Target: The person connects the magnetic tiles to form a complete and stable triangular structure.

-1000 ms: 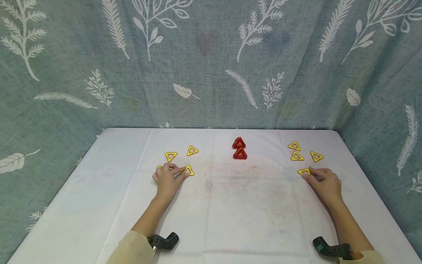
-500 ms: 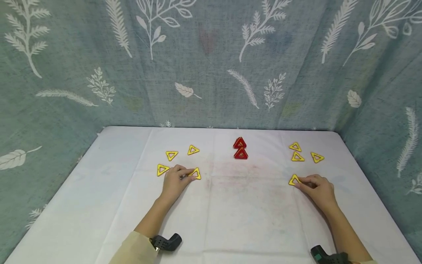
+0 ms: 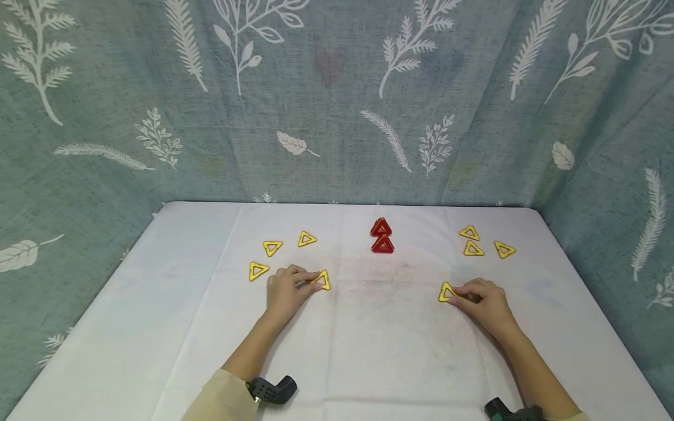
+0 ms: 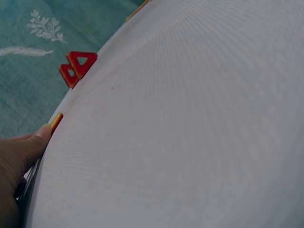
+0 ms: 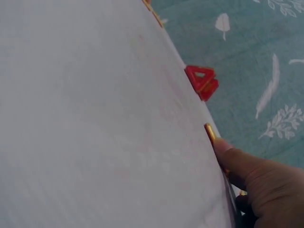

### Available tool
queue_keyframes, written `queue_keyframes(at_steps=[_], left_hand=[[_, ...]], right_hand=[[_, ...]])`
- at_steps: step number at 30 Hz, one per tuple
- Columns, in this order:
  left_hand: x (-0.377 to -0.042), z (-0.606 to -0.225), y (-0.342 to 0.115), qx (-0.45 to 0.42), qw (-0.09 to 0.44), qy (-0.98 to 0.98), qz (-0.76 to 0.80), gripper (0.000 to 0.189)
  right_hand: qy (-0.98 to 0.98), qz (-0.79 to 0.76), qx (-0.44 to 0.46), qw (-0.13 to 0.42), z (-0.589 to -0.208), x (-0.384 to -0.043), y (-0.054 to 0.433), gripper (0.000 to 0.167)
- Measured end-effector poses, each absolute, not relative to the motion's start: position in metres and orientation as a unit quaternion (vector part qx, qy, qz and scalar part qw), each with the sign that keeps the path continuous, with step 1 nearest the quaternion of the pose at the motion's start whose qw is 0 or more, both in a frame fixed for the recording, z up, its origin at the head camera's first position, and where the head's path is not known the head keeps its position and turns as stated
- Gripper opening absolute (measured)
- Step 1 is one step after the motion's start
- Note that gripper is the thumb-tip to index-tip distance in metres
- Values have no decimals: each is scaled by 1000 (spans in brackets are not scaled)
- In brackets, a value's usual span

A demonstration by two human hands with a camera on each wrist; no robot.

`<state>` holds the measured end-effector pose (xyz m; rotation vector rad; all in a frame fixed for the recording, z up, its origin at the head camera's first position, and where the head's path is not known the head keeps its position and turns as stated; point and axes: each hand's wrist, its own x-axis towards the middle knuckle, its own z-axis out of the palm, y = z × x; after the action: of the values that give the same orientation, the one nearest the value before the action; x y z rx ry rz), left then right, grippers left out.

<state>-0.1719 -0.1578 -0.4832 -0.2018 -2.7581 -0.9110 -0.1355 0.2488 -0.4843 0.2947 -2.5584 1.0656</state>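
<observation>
Between thumb and fingers, my left hand (image 3: pixel 288 292) pinches a yellow triangle (image 3: pixel 325 280) with an open centre, left of the table's middle. My right hand (image 3: pixel 487 304) pinches a similar yellow triangle (image 3: pixel 442 296) right of the middle. Both triangles are close over the white cloth, and a gap separates them. In the left wrist view the thumb (image 4: pixel 43 133) lies against the triangle's edge (image 4: pixel 57 120); the right wrist view also shows its triangle (image 5: pixel 209 131) edge-on. Farther back between the hands stand two red triangular pieces (image 3: pixel 382 244), one in front of the other.
Three yellow triangles lie left, the nearest one (image 3: pixel 258 271) beside the left hand. Three more, including one (image 3: pixel 505 249) farthest right, lie beyond the right hand. White cloth (image 3: pixel 389 351) covers the table, and a leaf-patterned green curtain (image 3: pixel 337 117) hangs behind and at the sides.
Both hands have moved inward with their yellow triangles, the right hand farther and also nearer the front. The left hand has uncovered a yellow triangle on the left. The red pieces have stayed put.
</observation>
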Motion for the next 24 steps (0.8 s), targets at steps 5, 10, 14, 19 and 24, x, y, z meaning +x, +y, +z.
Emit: queue_keyframes(at_steps=[5,10,14,19,24], left_hand=[[-172,-484,-146,-73,102,-942,-312,33],[-171,-483,-133,-89,98,-941,-311,34],[-170,-482,-125,-101,99,-938,-316,33],[-167,-481,-116,-106,88,-940,-313,32],[-165,-482,-106,-114,79,-938,-318,31]], right_hand=[[-898,376,133,186,-484,-137,239,22],[-900,369,142,185,-484,-138,229,22],[-902,371,142,170,-485,-139,221,22],[-896,373,164,176,-486,-141,215,24],[-894,377,171,170,-486,-141,207,24]])
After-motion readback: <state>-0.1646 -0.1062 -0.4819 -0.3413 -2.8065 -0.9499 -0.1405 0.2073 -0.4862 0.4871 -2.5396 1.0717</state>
